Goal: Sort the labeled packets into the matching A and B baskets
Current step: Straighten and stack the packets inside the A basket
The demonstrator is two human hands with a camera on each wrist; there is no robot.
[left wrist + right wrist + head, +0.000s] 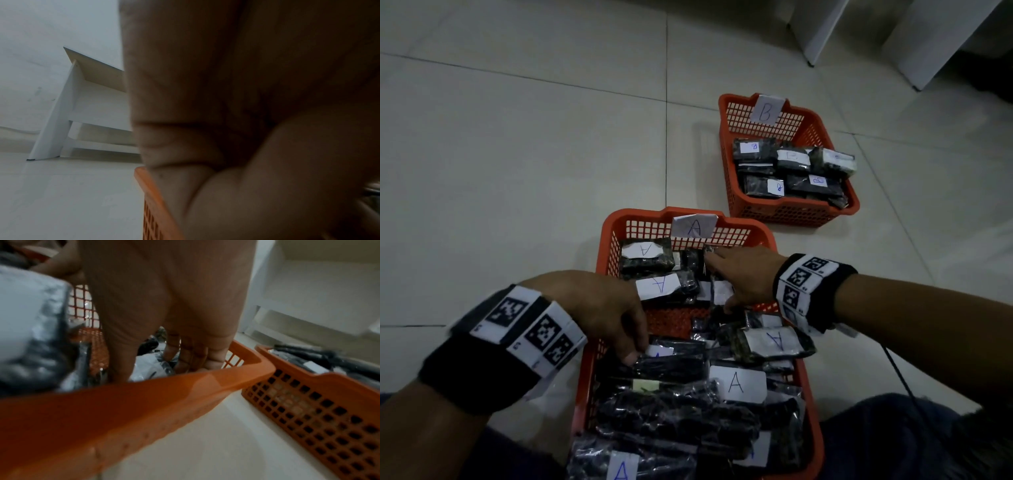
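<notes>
Two orange baskets are seen on a tiled floor. In the A basket (608, 246), a dark packet (671, 356) is pinched by the left hand (602, 308); the right hand (743, 274) is spread flat over packets beyond it. The B basket (726, 113) lies farther off.

Two baskets on the floor, one near and one far.

The A basket (608, 240) stands close in front of the person on the floor (517, 154), with many packets (736, 382) lying in it. The B basket (726, 113) stands behind it and to the right, apart, also with packets (792, 161) inside. Furniture legs (815, 31) stand further behind.
</notes>
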